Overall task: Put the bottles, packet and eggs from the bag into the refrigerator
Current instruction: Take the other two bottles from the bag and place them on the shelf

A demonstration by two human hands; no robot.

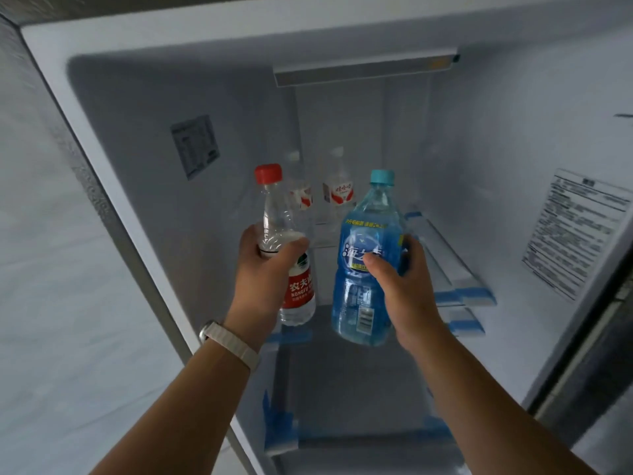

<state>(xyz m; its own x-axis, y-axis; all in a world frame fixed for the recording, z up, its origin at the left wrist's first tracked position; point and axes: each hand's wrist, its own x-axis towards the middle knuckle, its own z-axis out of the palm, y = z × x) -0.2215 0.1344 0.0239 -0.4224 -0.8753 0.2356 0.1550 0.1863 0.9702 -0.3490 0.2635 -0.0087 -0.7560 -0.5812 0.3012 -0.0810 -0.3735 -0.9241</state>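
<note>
I look into an open refrigerator (pixel 144 138). My left hand (pixel 263 272) grips a clear water bottle (pixel 284 234) with a red cap and a red label, held upright in front of the shelf. My right hand (pixel 404 286) grips a larger blue bottle (pixel 363 262) with a teal cap, also upright, just right of the clear one. Two small clear bottles with red and white labels (pixel 337 190) stand at the back of a glass shelf (pixel 322 240). The bag, packet and eggs are out of view.
Blue tape holds the shelf edges and the rails on the right wall (pixel 469 296). A lower glass shelf (pixel 342 382) lies below my hands. A light bar (pixel 363 72) hangs from the ceiling. A printed label (pixel 575 231) sits on the right wall; the door edge is at far right.
</note>
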